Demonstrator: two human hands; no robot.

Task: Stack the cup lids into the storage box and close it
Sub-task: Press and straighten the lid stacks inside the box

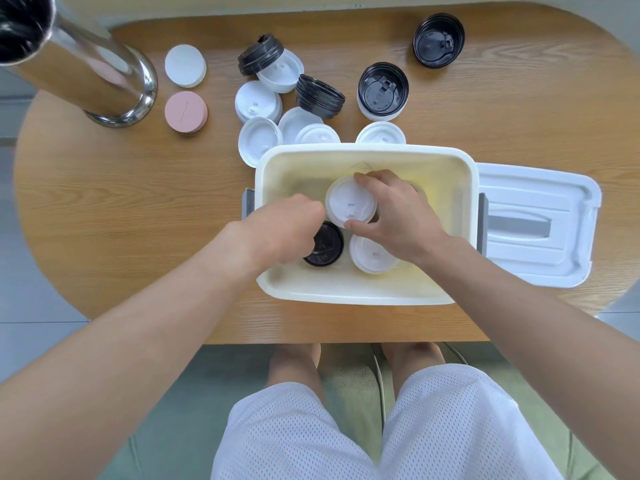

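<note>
The cream storage box (367,292) stands open on the wooden table. Inside it, both hands grip a stack of white lids (349,202): my right hand (394,213) pinches it between thumb and fingers from the right, my left hand (287,226) holds its left side with curled fingers. A black lid stack (327,245) and another white lid stack (372,256) sit on the box floor near the front. The box's white cover (540,230) lies upside down to the right. Several loose white lids (258,102) and black lids (320,97) lie behind the box.
A steel column (93,74) rises at the back left, with a white disc (185,65) and a pink disc (186,111) beside it. Two more black lids (382,90) (438,39) lie at the back right. The table's front edge runs just behind my knees.
</note>
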